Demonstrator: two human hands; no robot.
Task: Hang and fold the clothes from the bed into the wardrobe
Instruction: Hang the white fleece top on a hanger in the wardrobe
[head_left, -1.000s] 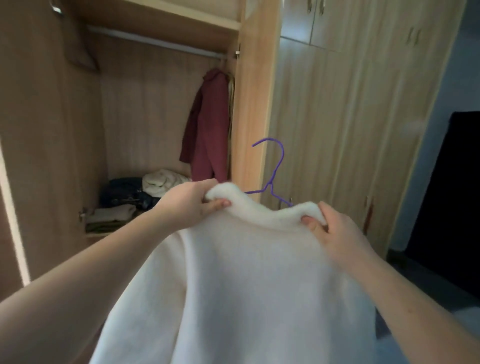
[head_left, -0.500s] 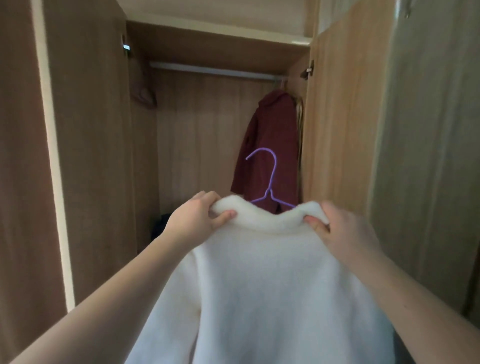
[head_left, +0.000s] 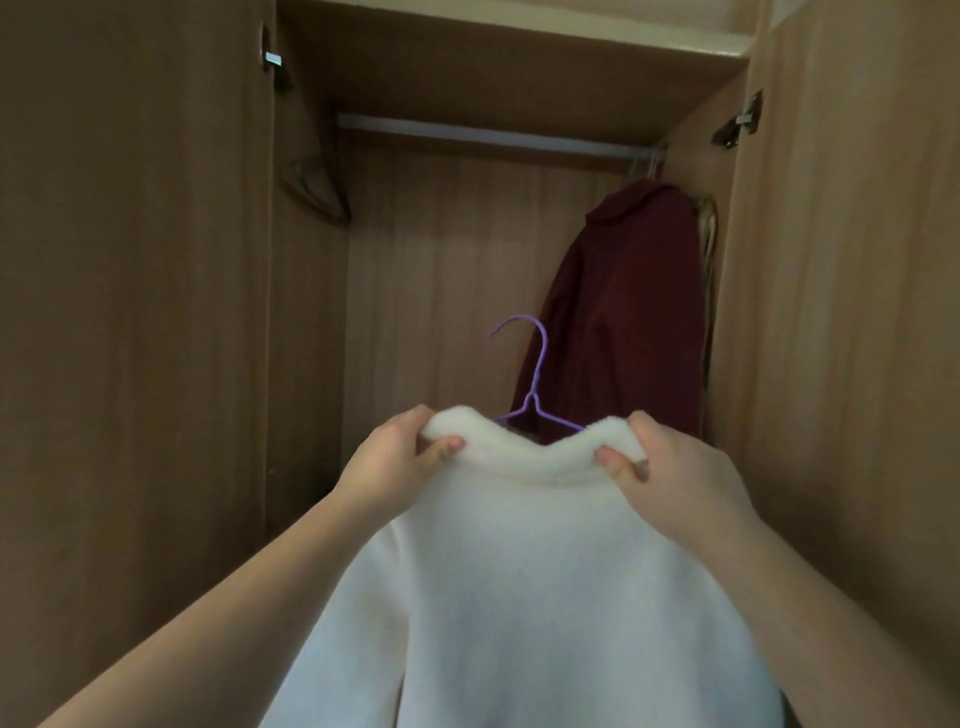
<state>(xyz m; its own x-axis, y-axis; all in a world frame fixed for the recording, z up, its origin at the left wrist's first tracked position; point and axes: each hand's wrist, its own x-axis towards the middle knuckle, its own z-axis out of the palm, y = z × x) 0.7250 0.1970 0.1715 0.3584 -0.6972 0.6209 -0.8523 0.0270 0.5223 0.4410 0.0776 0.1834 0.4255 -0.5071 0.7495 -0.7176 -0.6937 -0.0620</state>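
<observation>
Rail (head_left: 493, 136) stands open at 12 o'clock. Maroon coat (head_left: 623, 312) occupies its 2 o'clock end. Left door (head_left: 130, 312) and right door (head_left: 857, 312) bound passage at 9 and 3 o'clock.

Your hands are bare, and both arms are uncovered right down to the lower edge of the view. Your left hand (head_left: 395, 457) shows smooth knuckles, and the left thumb (head_left: 441, 449) has a short, rounded nail. Your right hand (head_left: 675, 483) is alike, and the right thumb (head_left: 613, 462) has the same short, plain nail. Your left forearm (head_left: 234, 597) and right forearm (head_left: 821, 603) are slim and smooth. Little of your other fingers shows in the dim light.
</observation>
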